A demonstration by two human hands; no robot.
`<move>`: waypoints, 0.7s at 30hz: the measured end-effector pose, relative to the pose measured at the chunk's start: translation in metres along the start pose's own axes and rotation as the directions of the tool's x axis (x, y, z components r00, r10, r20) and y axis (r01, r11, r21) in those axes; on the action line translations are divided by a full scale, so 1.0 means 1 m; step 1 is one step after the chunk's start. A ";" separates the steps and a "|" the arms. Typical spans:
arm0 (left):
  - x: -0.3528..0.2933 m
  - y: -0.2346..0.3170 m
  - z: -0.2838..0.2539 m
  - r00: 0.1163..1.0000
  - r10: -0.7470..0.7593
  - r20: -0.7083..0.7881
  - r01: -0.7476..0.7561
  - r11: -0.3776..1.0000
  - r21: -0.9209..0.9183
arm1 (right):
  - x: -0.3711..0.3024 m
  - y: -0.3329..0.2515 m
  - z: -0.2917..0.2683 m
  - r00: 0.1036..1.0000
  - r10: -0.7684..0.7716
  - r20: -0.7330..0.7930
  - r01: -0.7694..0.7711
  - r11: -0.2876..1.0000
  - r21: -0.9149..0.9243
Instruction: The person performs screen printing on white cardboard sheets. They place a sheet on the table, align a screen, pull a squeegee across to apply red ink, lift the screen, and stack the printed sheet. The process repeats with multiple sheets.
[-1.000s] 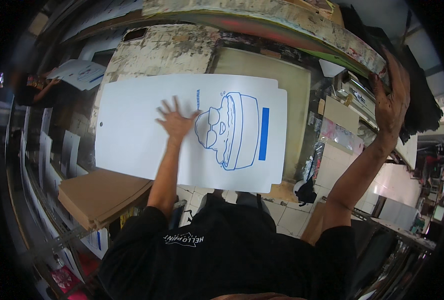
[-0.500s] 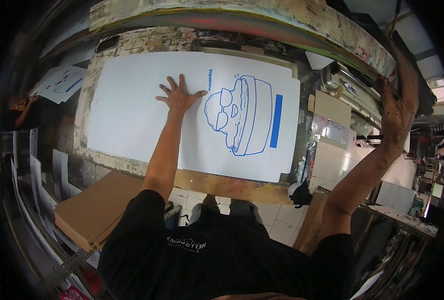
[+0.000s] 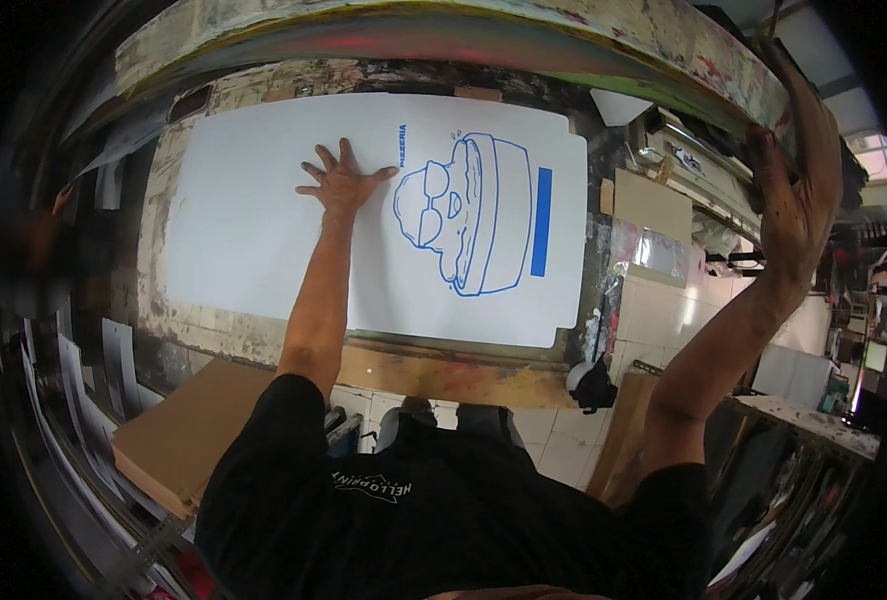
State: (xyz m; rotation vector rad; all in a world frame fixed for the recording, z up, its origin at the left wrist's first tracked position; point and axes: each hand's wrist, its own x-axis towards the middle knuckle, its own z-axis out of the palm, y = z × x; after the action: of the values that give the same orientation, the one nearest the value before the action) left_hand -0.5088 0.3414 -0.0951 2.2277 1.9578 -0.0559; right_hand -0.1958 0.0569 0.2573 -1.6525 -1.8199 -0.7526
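Observation:
A large white sheet (image 3: 254,200) lies flat on the worn printing table, bearing a blue line drawing (image 3: 494,215) and a solid blue bar (image 3: 543,222). My left hand (image 3: 342,187) rests palm down on the sheet with its fingers spread, just left of the drawing. Across the far side, a paint-stained screen-printing frame (image 3: 444,22) is raised above the table. At its right end my right hand (image 3: 802,190) grips the frame, the thumb on the near side; part of the fingers is hidden or dark.
A stack of brown cardboard (image 3: 189,425) stands at lower left, beside racked white sheets (image 3: 119,365). Blurred at far left is another person's arm (image 3: 59,205). A wooden strip (image 3: 444,375) edges the table's near side. Shelving (image 3: 804,425) stands at right.
The frame's bar looks larger and reaches farther left in view. The other person's printed sheet at left has swung mostly out of sight. Both my hands keep their holds.

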 end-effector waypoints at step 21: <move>-0.004 0.010 0.018 0.998 0.035 -0.061 -0.034 0.999 0.014 | 0.010 -0.018 0.003 0.999 -0.020 -0.050 0.012 0.989 -0.150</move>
State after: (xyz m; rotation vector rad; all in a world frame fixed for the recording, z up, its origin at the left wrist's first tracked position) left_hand -0.4975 0.3338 -0.1110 2.2971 1.9550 0.0040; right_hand -0.2145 0.0642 0.2617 -1.6971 -1.7802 -0.9507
